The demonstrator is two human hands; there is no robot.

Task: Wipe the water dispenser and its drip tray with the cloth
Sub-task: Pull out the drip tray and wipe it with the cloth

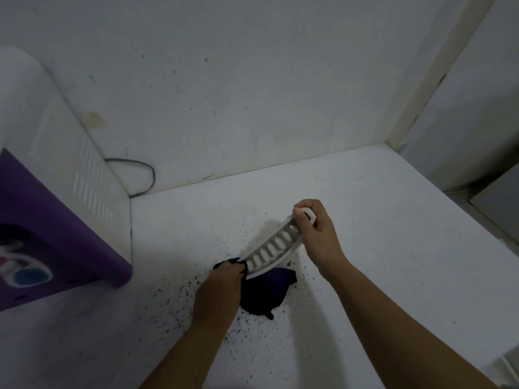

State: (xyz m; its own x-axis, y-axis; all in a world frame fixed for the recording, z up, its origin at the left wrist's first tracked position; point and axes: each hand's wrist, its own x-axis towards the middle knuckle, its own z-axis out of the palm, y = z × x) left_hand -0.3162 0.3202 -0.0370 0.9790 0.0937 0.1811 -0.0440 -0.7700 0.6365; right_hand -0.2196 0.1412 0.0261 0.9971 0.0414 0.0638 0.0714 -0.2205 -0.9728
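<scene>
Speckled white floor: right hand pinches the drip tray top; left hand grips dark cloth at its lower end.

Two bare hands: the left hand and the right hand. One white slotted plastic drip tray. One dark crumpled cloth. One white-and-purple water dispenser. One grey cable by the wall. One white speckled floor.
</scene>
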